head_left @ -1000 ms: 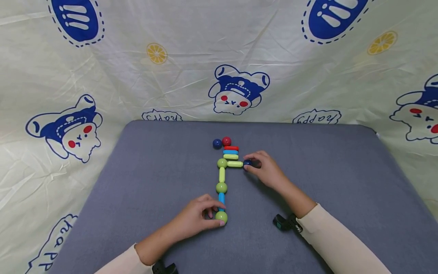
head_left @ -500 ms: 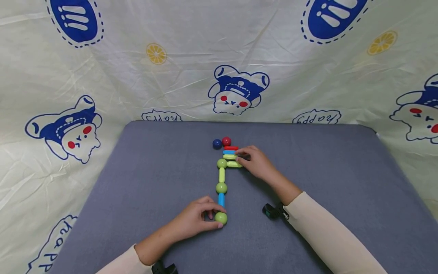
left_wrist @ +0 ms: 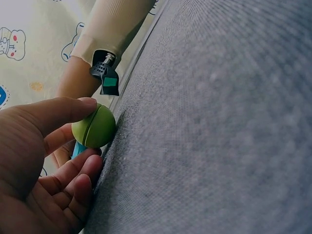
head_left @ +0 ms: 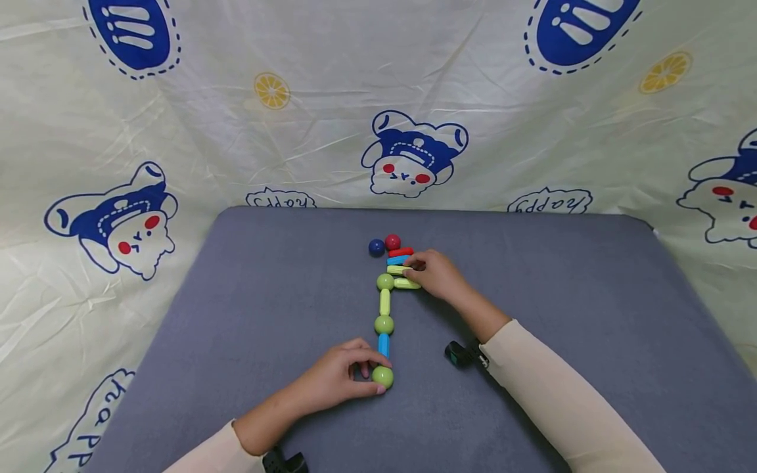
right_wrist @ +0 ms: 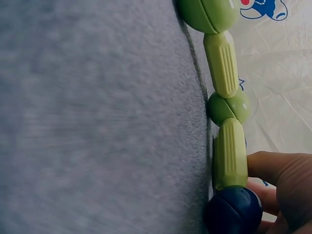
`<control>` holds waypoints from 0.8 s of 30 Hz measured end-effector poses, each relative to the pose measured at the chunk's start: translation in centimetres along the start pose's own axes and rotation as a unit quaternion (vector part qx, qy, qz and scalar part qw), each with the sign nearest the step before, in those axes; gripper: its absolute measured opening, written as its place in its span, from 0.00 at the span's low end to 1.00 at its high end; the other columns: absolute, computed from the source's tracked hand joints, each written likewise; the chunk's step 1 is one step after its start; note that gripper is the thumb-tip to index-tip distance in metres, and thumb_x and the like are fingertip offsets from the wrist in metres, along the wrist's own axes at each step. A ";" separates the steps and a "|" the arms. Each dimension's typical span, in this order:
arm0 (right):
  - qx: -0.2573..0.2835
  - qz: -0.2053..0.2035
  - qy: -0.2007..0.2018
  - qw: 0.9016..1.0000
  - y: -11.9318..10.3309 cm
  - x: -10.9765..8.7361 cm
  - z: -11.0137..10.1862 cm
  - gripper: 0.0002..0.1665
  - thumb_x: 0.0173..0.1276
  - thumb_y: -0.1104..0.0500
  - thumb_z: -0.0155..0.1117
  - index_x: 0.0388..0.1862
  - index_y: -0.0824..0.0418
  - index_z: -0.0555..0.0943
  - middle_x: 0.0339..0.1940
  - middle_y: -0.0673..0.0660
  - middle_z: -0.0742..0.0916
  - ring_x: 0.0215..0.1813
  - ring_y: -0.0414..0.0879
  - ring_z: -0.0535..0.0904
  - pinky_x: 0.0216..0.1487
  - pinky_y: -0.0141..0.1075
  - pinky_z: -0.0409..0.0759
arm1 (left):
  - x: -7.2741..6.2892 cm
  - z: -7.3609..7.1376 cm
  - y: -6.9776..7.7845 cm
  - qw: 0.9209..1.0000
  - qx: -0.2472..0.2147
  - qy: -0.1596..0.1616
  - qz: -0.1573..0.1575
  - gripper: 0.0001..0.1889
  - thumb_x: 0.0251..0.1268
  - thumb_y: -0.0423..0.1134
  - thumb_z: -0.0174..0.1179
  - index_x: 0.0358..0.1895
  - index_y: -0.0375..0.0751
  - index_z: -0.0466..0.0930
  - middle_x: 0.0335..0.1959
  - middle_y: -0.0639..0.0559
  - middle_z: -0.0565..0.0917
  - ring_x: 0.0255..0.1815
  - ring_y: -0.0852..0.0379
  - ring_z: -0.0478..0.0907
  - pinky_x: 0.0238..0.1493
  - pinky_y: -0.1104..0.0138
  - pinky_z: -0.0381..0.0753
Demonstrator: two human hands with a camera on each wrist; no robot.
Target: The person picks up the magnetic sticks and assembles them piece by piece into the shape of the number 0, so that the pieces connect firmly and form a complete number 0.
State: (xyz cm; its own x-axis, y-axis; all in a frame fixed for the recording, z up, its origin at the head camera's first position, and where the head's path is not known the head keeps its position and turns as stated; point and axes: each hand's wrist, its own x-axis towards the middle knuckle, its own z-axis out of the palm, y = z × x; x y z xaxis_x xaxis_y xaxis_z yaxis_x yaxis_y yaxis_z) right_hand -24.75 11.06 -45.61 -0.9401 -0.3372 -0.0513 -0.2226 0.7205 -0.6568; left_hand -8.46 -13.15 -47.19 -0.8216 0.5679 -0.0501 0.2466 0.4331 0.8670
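My left hand (head_left: pixel 340 374) pinches the near green ball (head_left: pixel 382 377) between thumb and fingers. From that ball a chain runs away over the table: a blue rod (head_left: pixel 384 345), a middle green ball (head_left: pixel 384 324), a yellow-green rod (head_left: pixel 385 302) and a corner green ball (head_left: pixel 385 282). There it turns right along another yellow-green rod (head_left: pixel 406 284) to a navy ball (right_wrist: pixel 234 209), which my right hand (head_left: pixel 440 279) covers in the head view. Just behind this arm, the right thumb and index finger pinch the right end of a loose yellow-green rod (head_left: pixel 397 270).
Beyond the right fingers lie a loose blue rod (head_left: pixel 399 260) and a red rod (head_left: pixel 401 252), both slightly slanted. A red ball (head_left: pixel 393 242) and another navy ball (head_left: pixel 376 247) sit behind them. A printed cloth (head_left: pixel 319 151) hangs past the grey table (head_left: pixel 266 276).
My right hand has let go of the navy ball at the chain's end and moved left to the loose yellow-green rod. The loose red and blue rods have tilted slightly. My left hand stays at the near ball.
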 end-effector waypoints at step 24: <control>0.046 0.028 0.021 0.998 -0.7 -2.3 -2.8 0.17 0.74 0.52 0.65 0.54 0.60 0.84 0.53 0.61 0.83 0.55 0.56 0.80 0.57 0.50 0.80 | 0.2 0.1 -0.4 0.999 0.007 0.033 0.022 0.14 0.61 0.45 0.73 0.50 0.55 0.87 0.37 0.54 0.79 0.34 0.62 0.76 0.35 0.73 0.77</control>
State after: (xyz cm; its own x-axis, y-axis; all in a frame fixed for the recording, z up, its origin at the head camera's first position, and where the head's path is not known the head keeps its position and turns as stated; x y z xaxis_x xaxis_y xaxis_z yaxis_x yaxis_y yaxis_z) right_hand -23.20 13.00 -42.93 -0.9610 -0.2700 -0.0600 -0.1457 0.6785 -0.7200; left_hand -8.70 -13.09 -47.60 -0.8415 0.5398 0.0219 0.2906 0.4181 0.8607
